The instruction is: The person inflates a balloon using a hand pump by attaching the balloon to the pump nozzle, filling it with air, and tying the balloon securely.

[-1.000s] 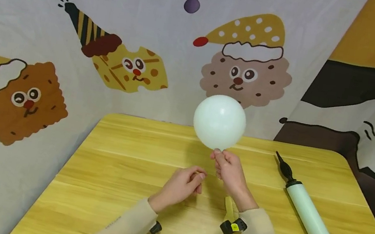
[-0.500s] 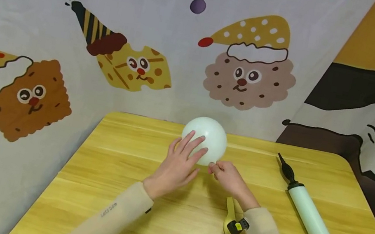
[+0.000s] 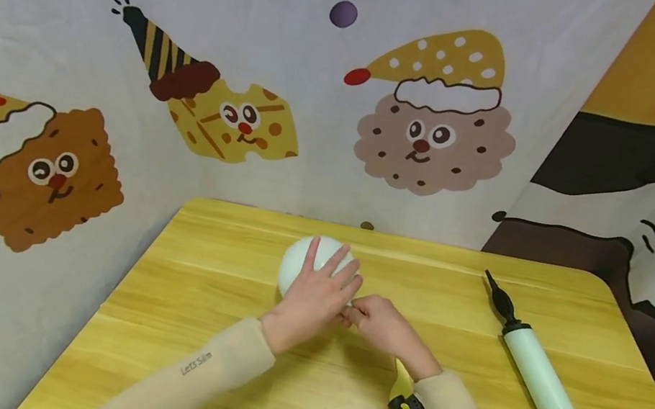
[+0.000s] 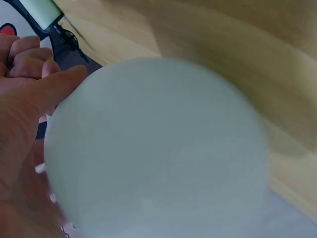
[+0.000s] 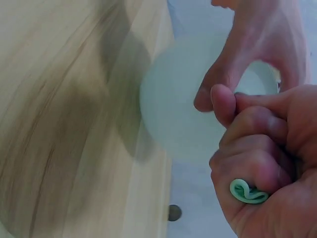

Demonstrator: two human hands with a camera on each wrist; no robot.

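A pale mint balloon (image 3: 294, 266), round and inflated, is over the wooden table in the head view. My left hand (image 3: 313, 301) lies over its near side with fingers spread and fairly straight, thumb against the rubber in the right wrist view. My right hand (image 3: 383, 325) grips the balloon's neck in curled fingers. The rolled green mouth (image 5: 247, 192) of the balloon pokes out of that fist in the right wrist view. In the left wrist view the balloon (image 4: 158, 148) fills most of the picture, hiding much behind it.
A hand pump (image 3: 540, 381) with a mint barrel and black nozzle lies at the right of the yellow wooden table (image 3: 218, 229). A cloth backdrop with cartoon figures hangs behind the table's far edge. A wrist camera with a yellow strap (image 3: 403, 380) hangs under the right wrist.
The balloon has come down and to the left, tipping over from upright above the right hand. My left hand has uncurled and come onto it. The right hand has kept its grip on the neck.
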